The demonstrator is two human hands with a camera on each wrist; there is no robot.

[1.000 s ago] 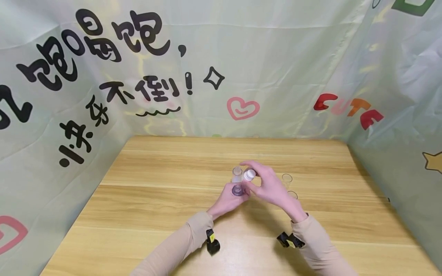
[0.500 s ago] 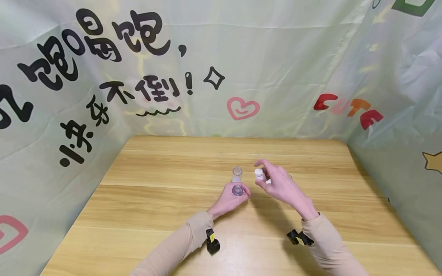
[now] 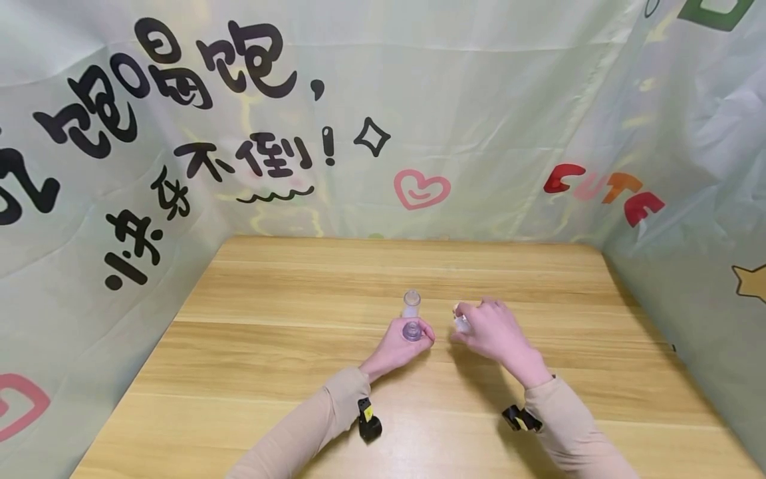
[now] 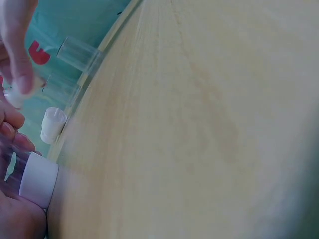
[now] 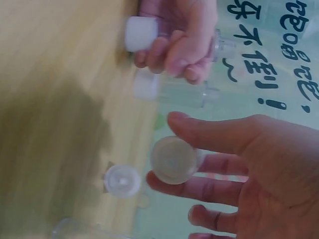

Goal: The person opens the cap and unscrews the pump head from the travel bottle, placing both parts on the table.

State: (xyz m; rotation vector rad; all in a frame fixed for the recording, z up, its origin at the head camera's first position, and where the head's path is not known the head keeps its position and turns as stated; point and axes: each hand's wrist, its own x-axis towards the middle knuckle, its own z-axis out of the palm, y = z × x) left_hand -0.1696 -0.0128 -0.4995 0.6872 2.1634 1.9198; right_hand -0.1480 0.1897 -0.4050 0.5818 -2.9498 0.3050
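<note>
My left hand grips a clear bottle upright on the table; its white base shows below the fingers. Just beyond stands a second clear bottle, also with a white base. To the right, my right hand pinches a white pump head between thumb and fingers. In the right wrist view the held pump head shows as a round disc. Another white pump head stands on the table close to that hand.
Two clear cylindrical caps, one nearer and one farther, stand beyond the right hand, which hides them in the head view. The wooden table ends at printed cloth walls behind and at both sides.
My right hand has moved right, away from the left hand and bottles, carrying the white pump head, and has turned more palm-down. The left hand keeps its grip in place.
</note>
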